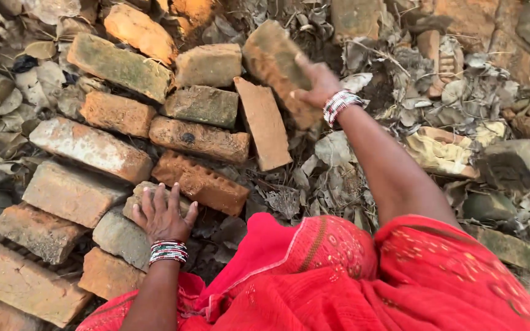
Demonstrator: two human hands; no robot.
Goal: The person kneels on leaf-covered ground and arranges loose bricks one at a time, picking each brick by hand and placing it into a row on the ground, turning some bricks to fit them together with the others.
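Ground: dry leaves (332, 153) are strewn over bare earth beside laid bricks (93, 150).
Left hand (164, 214): spread flat on a grey brick (145, 196).
Right hand (317, 83): closed round a lifted brick (274, 61).

Bare ground with bricks and leaf litter

The earth ground (492, 24) carries weathered bricks (93, 150) laid side by side in rough rows at left; dry grey leaves (338, 150) and loose stones (513, 162) lie scattered over the right.

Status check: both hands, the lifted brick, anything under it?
Right hand grips raised brick. Left hand flat on grey brick. Flat brick and dry leaves below.
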